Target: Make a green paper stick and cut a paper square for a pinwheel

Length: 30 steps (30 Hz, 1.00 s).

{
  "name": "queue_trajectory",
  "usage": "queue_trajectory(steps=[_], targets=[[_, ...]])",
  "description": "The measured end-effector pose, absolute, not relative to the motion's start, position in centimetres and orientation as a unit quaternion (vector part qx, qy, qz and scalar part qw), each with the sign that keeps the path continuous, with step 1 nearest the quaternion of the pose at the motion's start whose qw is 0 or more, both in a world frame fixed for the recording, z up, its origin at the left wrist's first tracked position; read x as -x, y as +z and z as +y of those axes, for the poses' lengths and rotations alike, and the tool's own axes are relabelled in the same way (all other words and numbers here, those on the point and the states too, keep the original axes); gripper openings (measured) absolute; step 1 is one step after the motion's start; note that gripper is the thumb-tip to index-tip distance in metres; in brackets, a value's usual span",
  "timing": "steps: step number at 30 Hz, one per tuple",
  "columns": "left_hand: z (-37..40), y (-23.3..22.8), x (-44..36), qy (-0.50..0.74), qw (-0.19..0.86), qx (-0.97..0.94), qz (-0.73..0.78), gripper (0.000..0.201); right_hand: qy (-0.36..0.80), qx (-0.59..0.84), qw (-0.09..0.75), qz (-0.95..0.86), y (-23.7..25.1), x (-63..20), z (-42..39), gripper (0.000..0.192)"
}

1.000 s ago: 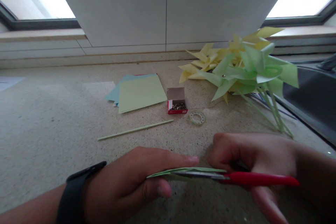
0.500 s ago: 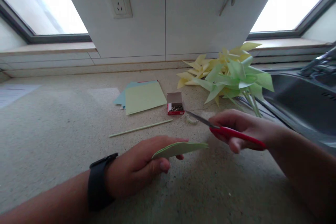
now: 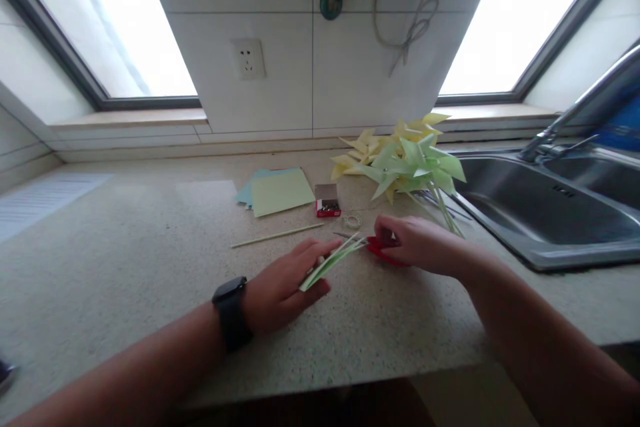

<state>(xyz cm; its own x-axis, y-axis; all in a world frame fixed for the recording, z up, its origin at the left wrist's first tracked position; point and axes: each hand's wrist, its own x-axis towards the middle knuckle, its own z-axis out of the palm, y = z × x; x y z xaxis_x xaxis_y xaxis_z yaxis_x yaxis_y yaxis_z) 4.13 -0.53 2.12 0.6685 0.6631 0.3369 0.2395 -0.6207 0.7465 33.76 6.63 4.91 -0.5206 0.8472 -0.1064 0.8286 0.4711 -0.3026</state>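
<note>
My left hand [image 3: 287, 287], with a black watch on its wrist, holds a piece of folded light green paper [image 3: 330, 263] between thumb and fingers. The paper's layers fan apart at the right end. My right hand [image 3: 415, 240] grips the red-handled scissors [image 3: 380, 250] low over the counter. Their metal blades point left and pass partly behind the paper. Just beyond the scissors lies a small pale ring [image 3: 352, 221], perhaps a roll of tape. An uncapped red box [image 3: 328, 211] of small metal pieces stands behind it. A thin pale stick [image 3: 277, 235] lies beyond my left hand.
Light yellow and blue paper sheets [image 3: 283, 192] lie left of the box. Yellow and green paper pinwheels [image 3: 405, 160] are heaped at the back right, beside a steel sink [image 3: 510, 200] with a tap [image 3: 545, 140]. A printed sheet [image 3: 50, 197] lies far left.
The camera view has tilted up and drawn back. My right hand has lowered the scissors towards the counter, nearer the paper. The green paper has turned in my left hand and its layers are spread.
</note>
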Motion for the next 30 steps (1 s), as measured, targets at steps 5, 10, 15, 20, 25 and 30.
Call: queue_trajectory(steps=[5, 10, 15, 20, 25, 30], targets=[[-1.7, 1.8, -4.9, 0.343, 0.340, -0.825, 0.294, 0.056, 0.178, 0.501, 0.091, -0.842, 4.4, -33.9, 5.3, 0.015], [-3.0, 1.9, -5.5, 0.379, 0.353, -0.791, 0.327, 0.052, 0.190, 0.494, 0.209, -0.822, 4.1, -32.9, 3.0, 0.012], [-4.5, 1.7, -6.7, 0.415, 0.387, -0.747, 0.345, 0.045, 0.275, 0.476, 0.368, -0.750, 3.1, -29.7, -0.5, 0.019], [-6.1, 2.0, -7.8, 0.428, 0.434, -0.728, 0.314, 0.056, 0.429, 0.389, 0.465, -0.670, 1.5, -25.9, -3.4, 0.035], [-8.7, 1.9, -7.3, 0.460, 0.509, -0.663, 0.300, 0.069, 0.496, 0.357, 0.521, -0.596, 1.1, -24.9, -5.0, 0.032], [-13.5, 0.8, -8.3, 0.502, 0.613, -0.543, 0.279, 0.099, 0.541, 0.340, 0.535, -0.553, 0.9, -25.5, -8.5, 0.032]])
